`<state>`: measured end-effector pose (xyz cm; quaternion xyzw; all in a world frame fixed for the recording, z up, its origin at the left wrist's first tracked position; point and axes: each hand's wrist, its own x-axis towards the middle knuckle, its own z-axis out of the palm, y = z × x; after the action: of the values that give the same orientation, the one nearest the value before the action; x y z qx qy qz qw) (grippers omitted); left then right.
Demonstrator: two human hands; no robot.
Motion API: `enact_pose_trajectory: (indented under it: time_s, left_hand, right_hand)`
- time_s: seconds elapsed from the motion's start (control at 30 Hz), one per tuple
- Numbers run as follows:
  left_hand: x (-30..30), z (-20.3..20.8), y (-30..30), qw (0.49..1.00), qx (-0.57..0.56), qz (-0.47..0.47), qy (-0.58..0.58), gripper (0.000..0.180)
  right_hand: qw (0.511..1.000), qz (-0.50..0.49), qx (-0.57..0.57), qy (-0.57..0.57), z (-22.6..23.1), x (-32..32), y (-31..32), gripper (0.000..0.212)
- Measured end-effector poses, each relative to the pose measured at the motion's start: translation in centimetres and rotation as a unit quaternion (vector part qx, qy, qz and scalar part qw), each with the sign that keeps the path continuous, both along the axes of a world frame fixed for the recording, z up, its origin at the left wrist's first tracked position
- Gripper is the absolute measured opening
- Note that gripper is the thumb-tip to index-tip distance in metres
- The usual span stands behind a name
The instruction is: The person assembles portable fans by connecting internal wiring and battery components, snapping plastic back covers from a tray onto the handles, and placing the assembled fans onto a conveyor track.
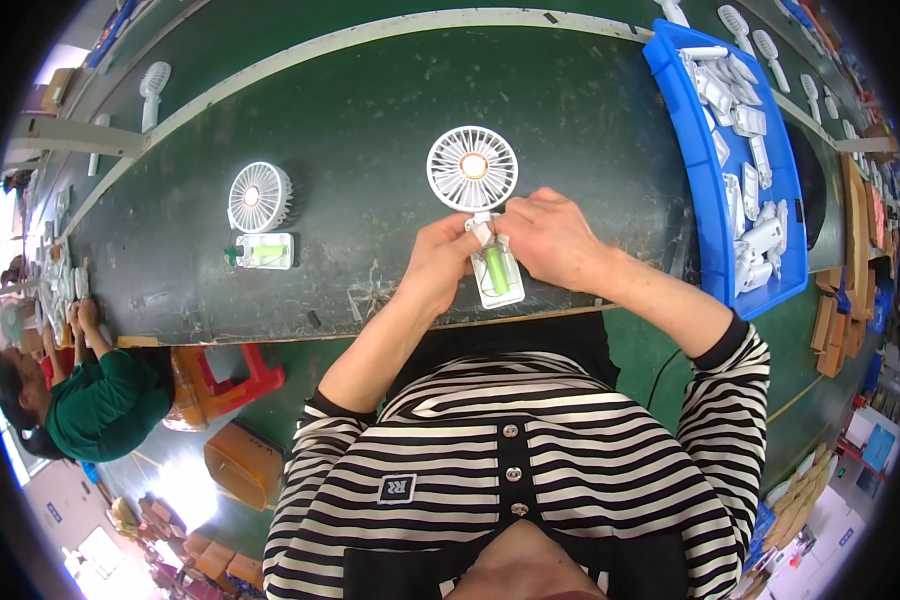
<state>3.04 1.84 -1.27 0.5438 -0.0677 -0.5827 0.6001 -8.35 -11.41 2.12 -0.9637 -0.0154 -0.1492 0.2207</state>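
A small white handheld fan (473, 168) with a round grille and orange-ringed centre lies before me on the green worktable (370, 130). Its opened white handle (500, 290) points toward me and shows a green battery cell (496, 268) inside. My left hand (440, 260) pinches the handle's left side just below the fan head. From the other side, my right hand (555, 238) is closed at the neck, its fingertips by a small white piece (483, 234) there. Whether that piece is separate from the handle is hard to make out.
Another fan (260, 198) with an open handle (267, 251) lies to the left. A blue bin (705, 190) of white plastic parts stands at the right. More fans (153, 95) lie beyond the pale rail. A co-worker in green (110, 405) sits at the far left.
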Motion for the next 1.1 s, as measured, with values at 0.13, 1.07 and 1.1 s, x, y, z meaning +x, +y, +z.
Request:
enact_pose_trajectory:
  time_s: [0.13,1.07,1.1]
  left_hand:
    - [0.6,1.0,-0.3,0.996,-0.066,0.056,-0.016,0.021]
    - [0.9,2.1,-0.1,0.997,-0.046,-0.001,-0.056,0.016]
    - [0.7,2.0,0.1,0.997,-0.035,-0.004,-0.065,0.016]
  right_hand:
    - [0.954,-0.141,0.261,-0.039,0.3,-1.1,0.7,0.031]
    - [0.980,0.097,-0.140,-0.104,0.2,-2.7,0.8,0.032]
    - [0.973,0.135,-0.153,-0.106,0.4,-2.9,0.3,0.030]
